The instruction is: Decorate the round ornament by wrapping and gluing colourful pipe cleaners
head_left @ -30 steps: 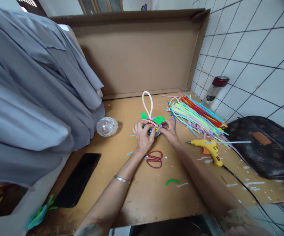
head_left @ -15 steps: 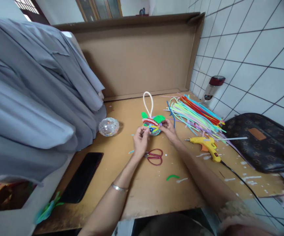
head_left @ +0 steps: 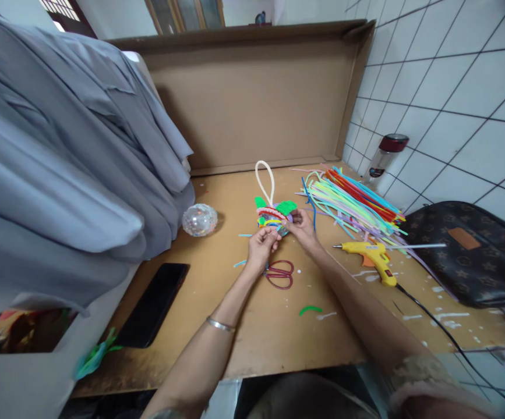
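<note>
Between my hands sits a small clear ball ornament point(head_left: 272, 213), wrapped in red, white, yellow and blue pipe cleaners. Two green leaf shapes and a tall white loop stand on its top. My left hand point(head_left: 262, 249) pinches at the ball's lower front, and its fingertips hide what lies between them. On the ball's right side, the fingers of my right hand point(head_left: 302, 228) are closed on it. Red-handled scissors point(head_left: 280, 274) lie on the table just below my left hand, their blades partly hidden by it.
A second clear ball point(head_left: 200, 220) and a black phone point(head_left: 152, 305) lie to the left. At the right are a pile of colourful pipe cleaners point(head_left: 352, 201), a yellow glue gun point(head_left: 372, 256) with its cord, a dark bag point(head_left: 466, 262) and a bottle point(head_left: 385, 157). A cardboard panel point(head_left: 256, 105) stands behind.
My left hand has slid down and to the right across the ball's front, while my right hand stays at its side. The whole view has shifted slightly.
</note>
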`<action>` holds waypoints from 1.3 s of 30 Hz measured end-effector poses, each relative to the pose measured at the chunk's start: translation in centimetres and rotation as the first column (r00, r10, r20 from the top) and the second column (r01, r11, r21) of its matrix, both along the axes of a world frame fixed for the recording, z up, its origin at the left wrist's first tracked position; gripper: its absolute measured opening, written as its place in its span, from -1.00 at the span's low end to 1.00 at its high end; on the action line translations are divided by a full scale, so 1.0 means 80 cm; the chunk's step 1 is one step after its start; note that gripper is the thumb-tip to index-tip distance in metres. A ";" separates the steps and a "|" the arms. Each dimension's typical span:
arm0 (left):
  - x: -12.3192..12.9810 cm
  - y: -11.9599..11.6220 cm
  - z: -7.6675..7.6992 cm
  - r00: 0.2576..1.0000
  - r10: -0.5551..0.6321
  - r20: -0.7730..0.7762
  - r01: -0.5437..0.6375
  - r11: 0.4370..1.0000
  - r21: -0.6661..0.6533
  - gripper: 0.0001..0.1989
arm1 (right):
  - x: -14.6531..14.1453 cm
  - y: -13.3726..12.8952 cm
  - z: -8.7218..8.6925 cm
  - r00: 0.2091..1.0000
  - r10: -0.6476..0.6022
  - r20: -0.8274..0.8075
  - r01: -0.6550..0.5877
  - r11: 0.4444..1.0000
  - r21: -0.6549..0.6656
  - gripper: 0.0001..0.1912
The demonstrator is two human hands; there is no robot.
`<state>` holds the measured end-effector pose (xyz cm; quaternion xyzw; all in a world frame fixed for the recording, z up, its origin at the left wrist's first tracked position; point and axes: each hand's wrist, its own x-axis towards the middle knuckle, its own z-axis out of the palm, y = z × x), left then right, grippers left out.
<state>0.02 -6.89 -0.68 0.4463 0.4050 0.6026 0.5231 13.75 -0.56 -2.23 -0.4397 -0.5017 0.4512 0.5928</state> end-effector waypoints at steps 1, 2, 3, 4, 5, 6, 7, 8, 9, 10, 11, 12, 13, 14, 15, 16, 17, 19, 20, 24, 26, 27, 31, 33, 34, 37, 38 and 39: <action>0.001 0.000 -0.001 1.000 0.004 -0.002 -0.004 1.000 0.000 -0.54 | 0.000 0.001 -0.002 1.000 -0.007 0.007 0.007 1.000 0.002 -0.39; 0.001 0.000 -0.001 1.000 0.010 -0.004 -0.010 1.000 0.000 -0.54 | 0.000 0.002 -0.004 1.000 -0.009 0.012 0.009 1.000 0.005 -0.39; 0.001 -0.001 -0.002 1.000 0.016 -0.009 -0.016 1.000 0.000 -0.55 | -0.001 0.004 -0.006 1.000 -0.007 0.015 0.007 1.000 0.008 -0.39; 0.001 -0.001 -0.002 1.000 0.020 -0.018 -0.020 1.000 0.002 -0.55 | -0.001 0.005 -0.008 1.000 -0.004 0.019 0.003 1.000 0.013 -0.40; 0.001 -0.001 -0.003 0.999 0.023 -0.026 -0.023 1.000 0.005 -0.55 | -0.001 0.007 -0.009 1.000 -0.003 0.026 0.002 1.000 0.021 -0.40; 0.001 -0.001 -0.003 0.999 0.026 -0.032 -0.026 1.000 0.008 -0.54 | -0.002 0.007 -0.011 0.999 -0.005 0.039 0.004 1.000 0.030 -0.40; 0.001 0.000 -0.004 0.999 0.025 -0.036 -0.025 1.000 0.009 -0.54 | -0.002 0.007 -0.012 0.998 -0.010 0.058 0.007 0.999 0.041 -0.40; 0.000 0.000 -0.005 0.999 0.026 -0.033 -0.026 1.000 0.008 -0.53 | -0.002 0.006 -0.012 0.996 -0.020 0.084 0.015 0.998 0.055 -0.41; 0.000 0.000 -0.005 0.999 0.027 -0.027 -0.027 1.000 0.005 -0.53 | -0.001 0.003 -0.012 0.992 -0.035 0.119 0.027 0.997 0.070 -0.42; 0.000 0.000 -0.006 0.999 0.023 -0.026 -0.023 1.000 0.001 -0.53 | 0.001 -0.002 -0.011 0.985 -0.055 0.165 0.040 0.995 0.088 -0.45; -0.001 0.000 -0.006 0.999 0.026 -0.026 -0.026 1.000 -0.001 -0.54 | 0.005 -0.010 -0.009 0.970 -0.085 0.228 0.060 0.992 0.115 -0.49; -0.001 0.001 -0.007 0.999 0.029 -0.025 -0.029 1.000 -0.004 -0.54 | 0.011 -0.020 -0.006 0.942 -0.128 0.312 0.084 0.985 0.152 -0.54; -0.001 0.001 -0.007 0.999 0.029 -0.018 -0.029 1.000 -0.005 -0.54 | 0.019 -0.034 -0.001 0.894 -0.181 0.410 0.105 0.974 0.201 -0.60; -0.001 0.001 -0.007 1.000 0.029 -0.009 -0.030 1.000 -0.009 -0.54 | 0.028 -0.050 0.004 0.820 -0.242 0.519 0.119 0.959 0.259 -0.65; -0.001 0.001 -0.007 1.000 0.031 0.002 -0.031 0.999 -0.012 -0.54 | 0.040 -0.067 0.010 0.718 -0.307 0.625 0.131 0.941 0.312 -0.68; -0.001 0.000 -0.007 0.999 0.032 0.013 -0.032 0.999 -0.015 -0.54 | 0.053 -0.085 0.016 0.602 -0.369 0.708 0.159 0.924 0.347 -0.68; -0.001 0.000 -0.007 0.999 0.033 0.021 -0.032 0.999 -0.017 -0.55 | 0.068 -0.104 0.021 0.480 -0.416 0.773 0.199 0.909 0.366 -0.67; 0.001 -0.001 -0.006 0.999 0.034 0.030 -0.034 0.999 -0.015 -0.55 | 0.098 -0.136 0.029 0.226 -0.455 0.861 0.327 0.868 0.373 -0.64; 0.002 -0.001 -0.006 0.999 0.034 0.031 -0.033 0.999 -0.014 -0.56 | 0.112 -0.149 0.032 0.109 -0.442 0.891 0.398 0.840 0.368 -0.61; 0.006 -0.004 -0.004 0.999 0.023 0.027 -0.023 1.000 -0.007 -0.55 | 0.152 -0.176 0.031 -0.134 -0.268 0.954 0.568 0.768 0.296 -0.44; 0.008 -0.005 -0.003 0.999 0.011 0.032 -0.012 1.000 0.013 -0.56 | 0.160 -0.176 0.027 -0.143 -0.201 0.969 0.592 0.768 0.246 -0.39; 0.008 -0.006 -0.003 0.999 0.008 0.037 -0.009 1.000 0.023 -0.56 | 0.162 -0.174 0.025 -0.135 -0.185 0.973 0.595 0.770 0.229 -0.38; 0.007 -0.010 -0.003 0.999 0.014 0.035 -0.016 0.999 0.051 -0.55 | 0.166 -0.165 0.018 -0.056 -0.191 0.980 0.618 0.764 0.185 -0.43; 0.007 -0.014 -0.003 1.000 0.005 0.030 -0.007 0.998 0.061 -0.53 | 0.169 -0.164 0.015 -0.015 -0.240 0.971 0.638 0.745 0.194 -0.49; 0.008 -0.015 -0.003 1.000 -0.005 0.031 0.003 0.998 0.063 -0.52 | 0.171 -0.164 0.013 0.000 -0.284 0.959 0.644 0.734 0.217 -0.51; 0.010 -0.021 -0.002 0.998 -0.037 0.052 0.034 0.998 0.049 -0.51 | 0.172 -0.168 0.010 0.049 -0.468 0.883 0.641 0.693 0.331 -0.55; 0.011 -0.023 -0.001 0.997 -0.047 0.065 0.045 0.998 0.042 -0.50 | 0.170 -0.169 0.011 0.073 -0.525 0.848 0.637 0.679 0.365 -0.56; 0.012 -0.024 -0.001 0.995 -0.059 0.081 0.056 0.998 0.033 -0.49 | 0.166 -0.169 0.012 0.098 -0.573 0.813 0.638 0.664 0.391 -0.57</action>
